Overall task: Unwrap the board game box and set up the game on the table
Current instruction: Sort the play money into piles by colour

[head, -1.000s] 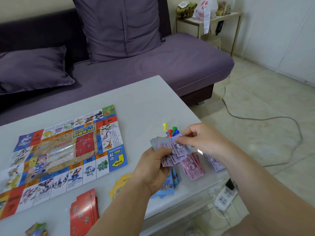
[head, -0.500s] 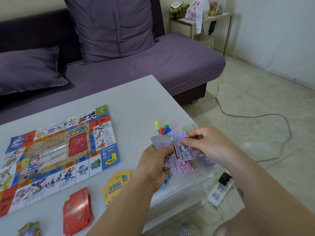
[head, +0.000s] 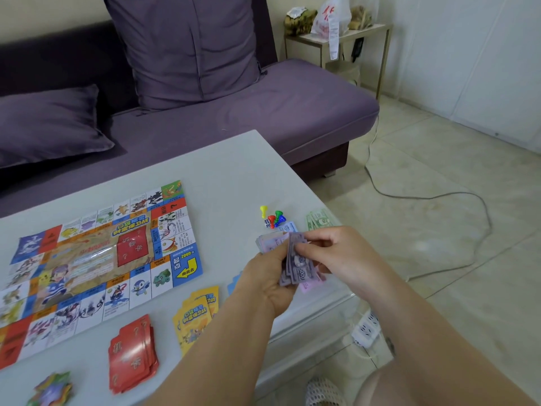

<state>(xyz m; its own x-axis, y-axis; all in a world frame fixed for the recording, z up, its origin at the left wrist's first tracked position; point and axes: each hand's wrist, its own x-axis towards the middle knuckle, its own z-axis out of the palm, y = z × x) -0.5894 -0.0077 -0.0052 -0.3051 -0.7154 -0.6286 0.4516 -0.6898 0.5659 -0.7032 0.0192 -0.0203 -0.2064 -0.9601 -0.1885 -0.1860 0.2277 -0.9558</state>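
Observation:
A colourful game board (head: 96,259) lies flat on the white table (head: 222,171). My left hand (head: 266,282) grips a fanned stack of purple play money (head: 295,262) above the table's right edge. My right hand (head: 339,253) pinches the top bills of that stack. Coloured pawns and a die (head: 272,218) stand just beyond the hands, with green bills (head: 320,219) to their right. Pink bills (head: 310,287) lie under the hands. Red cards (head: 133,356), yellow cards (head: 196,315) and a small colourful pile (head: 52,389) lie near the front edge.
A purple sofa (head: 263,118) with cushions runs behind the table. A side table (head: 336,39) with bags stands at the back right. On the tiled floor a cable (head: 439,197) trails to a white power strip (head: 366,329) below the table's right edge.
My right hand has drawn in closer to my left hand, and the purple bills now stand more upright between them. The view has shifted slightly, showing green bills by the pawns.

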